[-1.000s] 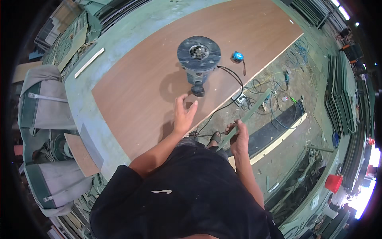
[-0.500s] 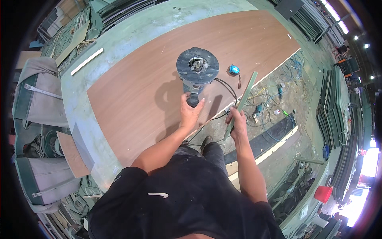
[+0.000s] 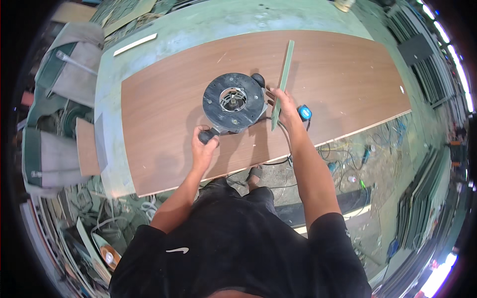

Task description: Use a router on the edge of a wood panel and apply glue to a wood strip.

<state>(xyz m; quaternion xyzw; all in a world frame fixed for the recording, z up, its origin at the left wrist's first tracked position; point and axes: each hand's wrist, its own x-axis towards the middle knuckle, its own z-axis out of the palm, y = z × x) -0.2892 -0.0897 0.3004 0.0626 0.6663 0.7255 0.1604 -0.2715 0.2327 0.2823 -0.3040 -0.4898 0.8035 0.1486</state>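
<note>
A router with a round black base plate is tilted so that its base faces up toward me, over a brown wooden panel. My left hand is closed around its black side knob. In my right hand is a thin, pale green strip, gripped near its lower end and pointing away from me. That hand is just right of the router, by its far knob; whether it touches the router, I cannot tell. A blue tape measure lies on the panel beside my right wrist.
The panel rests on a pale green table. A white strip lies at the table's far left. Cords and blue power tools are on the floor at the right. Stacked dark panels stand farther right; grey padded seats are at the left.
The router has turned, its base tipping more toward me and its second knob showing. My right hand has moved with the green strip from the panel's edge to beside the router. My view has shifted.
</note>
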